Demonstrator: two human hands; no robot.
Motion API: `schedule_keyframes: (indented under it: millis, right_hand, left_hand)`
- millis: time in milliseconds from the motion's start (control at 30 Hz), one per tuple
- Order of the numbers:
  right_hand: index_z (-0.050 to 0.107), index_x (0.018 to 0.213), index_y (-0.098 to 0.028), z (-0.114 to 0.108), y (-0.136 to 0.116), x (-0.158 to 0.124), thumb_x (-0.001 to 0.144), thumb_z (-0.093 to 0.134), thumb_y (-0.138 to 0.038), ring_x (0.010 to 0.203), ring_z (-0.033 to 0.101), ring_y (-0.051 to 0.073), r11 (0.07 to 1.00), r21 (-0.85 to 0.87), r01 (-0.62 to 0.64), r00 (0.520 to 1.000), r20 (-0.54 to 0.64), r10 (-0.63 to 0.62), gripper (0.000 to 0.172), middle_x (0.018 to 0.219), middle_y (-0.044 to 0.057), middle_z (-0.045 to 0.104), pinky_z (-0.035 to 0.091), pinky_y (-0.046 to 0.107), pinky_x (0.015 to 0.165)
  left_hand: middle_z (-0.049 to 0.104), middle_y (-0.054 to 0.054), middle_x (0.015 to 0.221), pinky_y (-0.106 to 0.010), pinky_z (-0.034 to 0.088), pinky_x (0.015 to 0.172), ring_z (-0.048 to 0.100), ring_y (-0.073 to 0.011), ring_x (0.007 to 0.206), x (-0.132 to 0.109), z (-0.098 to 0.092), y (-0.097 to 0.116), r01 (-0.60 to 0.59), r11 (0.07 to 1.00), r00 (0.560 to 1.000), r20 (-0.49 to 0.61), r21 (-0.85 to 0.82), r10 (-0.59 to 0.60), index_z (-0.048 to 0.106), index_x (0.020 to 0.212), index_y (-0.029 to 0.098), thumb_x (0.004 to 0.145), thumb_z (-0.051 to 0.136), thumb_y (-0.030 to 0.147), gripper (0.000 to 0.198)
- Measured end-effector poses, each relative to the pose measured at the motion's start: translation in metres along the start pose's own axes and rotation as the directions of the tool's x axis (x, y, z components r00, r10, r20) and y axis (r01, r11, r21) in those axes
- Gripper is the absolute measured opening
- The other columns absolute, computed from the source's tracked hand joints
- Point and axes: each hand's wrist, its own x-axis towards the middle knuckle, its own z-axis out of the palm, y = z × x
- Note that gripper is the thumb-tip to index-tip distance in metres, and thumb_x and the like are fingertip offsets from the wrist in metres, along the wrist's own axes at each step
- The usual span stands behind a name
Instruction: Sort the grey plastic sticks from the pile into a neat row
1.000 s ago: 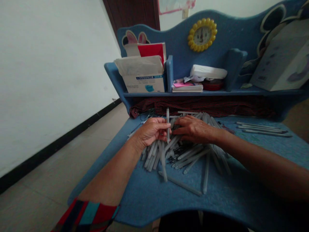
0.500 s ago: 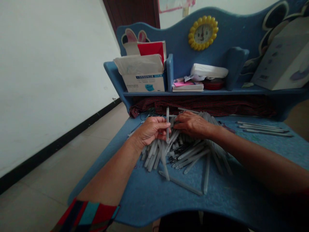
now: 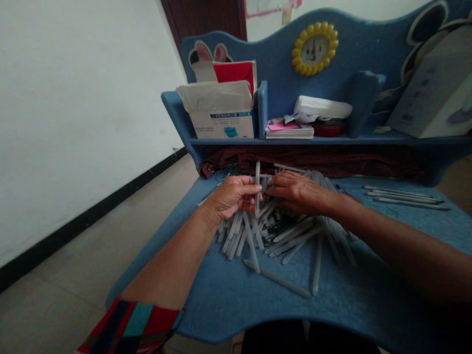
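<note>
A heap of several grey translucent pen tubes (image 3: 287, 231) lies on the blue desk (image 3: 236, 295). My left hand (image 3: 232, 196) is closed on one grey tube (image 3: 257, 182), held upright above the heap. My right hand (image 3: 298, 191) rests on the heap just right of that tube, fingers curled and pinching among the tubes near the upright one; what they grip is hidden.
Several finished pens (image 3: 405, 199) lie apart at the right of the desk. The shelf behind holds a mask box (image 3: 224, 123), a stack of papers (image 3: 289, 130), a tissue pack (image 3: 320, 108) and a yellow flower clock (image 3: 315, 48). Dark checked cloth (image 3: 332, 162) lies under the shelf.
My right hand has shifted slightly back and left, toward the upright tube. My left hand keeps hold of that tube, almost unmoved.
</note>
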Motion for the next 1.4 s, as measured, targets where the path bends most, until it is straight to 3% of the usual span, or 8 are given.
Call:
schedule_keyframes:
  millis: [133, 300, 400, 633, 800, 967, 1167, 1400]
  right_hand:
    - [0.06, 0.115, -0.016, -0.003, 0.0, -0.004, 0.075, 0.064, -0.016, 0.103, 0.051, 0.025, 1.0, 0.026, -0.009, 1.0, 0.003, 0.008, 0.04, 0.107, 0.013, 0.059, 0.04, 0.04, 0.088]
    - [0.064, 0.102, -0.016, -0.012, -0.005, -0.01, 0.081, 0.056, -0.016, 0.099, 0.051, 0.022, 1.0, 0.004, -0.019, 1.0, -0.019, 0.019, 0.023, 0.102, 0.011, 0.06, 0.039, 0.036, 0.086]
    - [0.064, 0.088, -0.015, -0.016, -0.018, -0.014, 0.085, 0.052, -0.019, 0.092, 0.051, 0.021, 0.997, -0.058, -0.047, 0.999, -0.03, 0.045, 0.012, 0.095, 0.01, 0.06, 0.037, 0.034, 0.082]
    - [0.059, 0.069, -0.017, -0.01, -0.062, -0.011, 0.089, 0.044, -0.018, 0.066, 0.045, 0.015, 0.991, -0.129, 0.016, 0.999, -0.035, -0.02, 0.024, 0.072, 0.004, 0.056, 0.03, 0.031, 0.063]
    - [0.061, 0.071, -0.016, -0.007, -0.073, 0.001, 0.085, 0.047, -0.016, 0.059, 0.05, 0.014, 0.995, -0.087, 0.041, 0.989, 0.144, -0.029, 0.019, 0.066, 0.004, 0.06, 0.027, 0.029, 0.056]
    - [0.065, 0.072, -0.015, -0.011, -0.08, 0.015, 0.08, 0.048, -0.011, 0.054, 0.058, 0.017, 0.994, -0.099, -0.042, 0.924, 0.375, 0.077, 0.019, 0.063, 0.008, 0.066, 0.029, 0.026, 0.049]
    - [0.068, 0.076, -0.013, -0.012, -0.087, 0.027, 0.082, 0.044, -0.017, 0.065, 0.067, 0.025, 0.984, -0.131, -0.124, 0.903, 0.396, 0.166, 0.026, 0.068, 0.015, 0.069, 0.046, 0.031, 0.056]
    - [0.07, 0.084, -0.013, -0.007, -0.085, 0.037, 0.078, 0.047, -0.02, 0.076, 0.068, 0.028, 0.975, -0.1, -0.198, 0.868, 0.443, 0.222, 0.024, 0.075, 0.016, 0.071, 0.052, 0.037, 0.063]
  left_hand:
    - [0.062, -0.004, 0.065, -0.033, 0.057, 0.052, 0.051, -0.0079, 0.044, -0.001, 0.001, 0.001, 0.0, 1.0, 0.999, 0.036, -0.007, 0.0, 0.059, 0.074, 0.011, 0.07, 0.069, 0.014, 0.011]
    - [0.062, -0.003, 0.064, -0.033, 0.057, 0.052, 0.051, -0.0078, 0.044, -0.005, 0.005, 0.004, -0.01, 1.0, 0.999, 0.049, -0.003, 0.01, 0.059, 0.072, 0.011, 0.07, 0.068, 0.014, 0.01]
    - [0.062, -0.003, 0.064, -0.031, 0.056, 0.05, 0.051, -0.0079, 0.044, -0.006, 0.006, 0.005, -0.017, 1.0, 0.998, 0.053, -0.006, 0.017, 0.06, 0.073, 0.011, 0.07, 0.069, 0.015, 0.01]
    - [0.063, -0.003, 0.064, -0.025, 0.052, 0.046, 0.051, -0.0079, 0.045, -0.005, 0.005, 0.004, -0.024, 1.0, 0.997, 0.07, -0.006, 0.025, 0.06, 0.072, 0.011, 0.068, 0.071, 0.017, 0.012]
    - [0.063, -0.004, 0.066, -0.025, 0.052, 0.047, 0.052, -0.0082, 0.045, -0.003, 0.002, 0.002, -0.03, 1.0, 0.997, 0.065, 0.0, 0.03, 0.06, 0.073, 0.012, 0.069, 0.07, 0.017, 0.012]
    - [0.064, -0.005, 0.066, -0.025, 0.053, 0.047, 0.053, -0.0085, 0.046, -0.002, 0.001, 0.002, -0.05, 0.999, 0.998, 0.028, -0.003, 0.05, 0.06, 0.071, 0.011, 0.068, 0.07, 0.017, 0.012]
    - [0.064, -0.005, 0.066, -0.022, 0.052, 0.046, 0.053, -0.0077, 0.046, -0.001, 0.0, 0.002, -0.053, 0.999, 0.999, 0.001, -0.004, 0.053, 0.06, 0.071, 0.011, 0.068, 0.071, 0.017, 0.013]
    - [0.064, -0.004, 0.067, -0.023, 0.052, 0.048, 0.054, -0.0085, 0.048, 0.001, -0.002, -0.001, -0.063, 0.998, 0.998, 0.02, 0.01, 0.063, 0.061, 0.073, 0.011, 0.068, 0.071, 0.02, 0.015]
